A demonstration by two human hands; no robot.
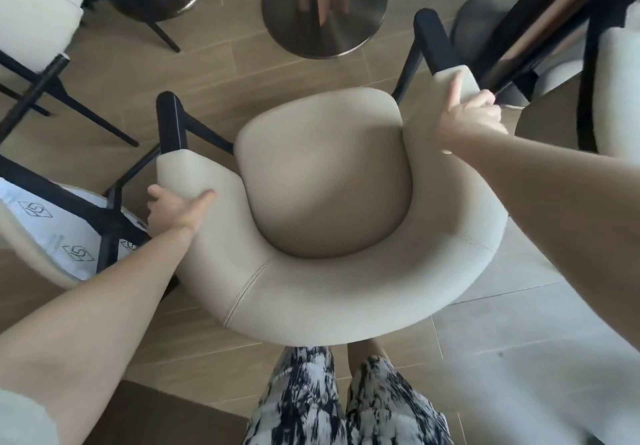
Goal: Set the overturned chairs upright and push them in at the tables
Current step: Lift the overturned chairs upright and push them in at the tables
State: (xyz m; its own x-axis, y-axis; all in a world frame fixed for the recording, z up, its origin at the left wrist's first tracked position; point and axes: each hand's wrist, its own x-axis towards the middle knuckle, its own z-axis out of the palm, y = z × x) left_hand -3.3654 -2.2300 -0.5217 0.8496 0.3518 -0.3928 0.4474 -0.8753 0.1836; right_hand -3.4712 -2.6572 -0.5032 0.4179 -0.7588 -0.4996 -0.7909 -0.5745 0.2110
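While the cream chair (325,181) stands upright below me, my left grip (173,210) clamps its left armrest end, my right grip (471,115) its right one; round table base (323,11) just ahead.

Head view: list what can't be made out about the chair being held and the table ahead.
- Chair legs: head view, hidden under its own seat and curved back.
- Table top: cut off by the top edge; only the round metal base shows.
- Left hand and right hand fingertips: wrapped behind the armrests.
- Overturned chair at left: cut off by the frame edge.
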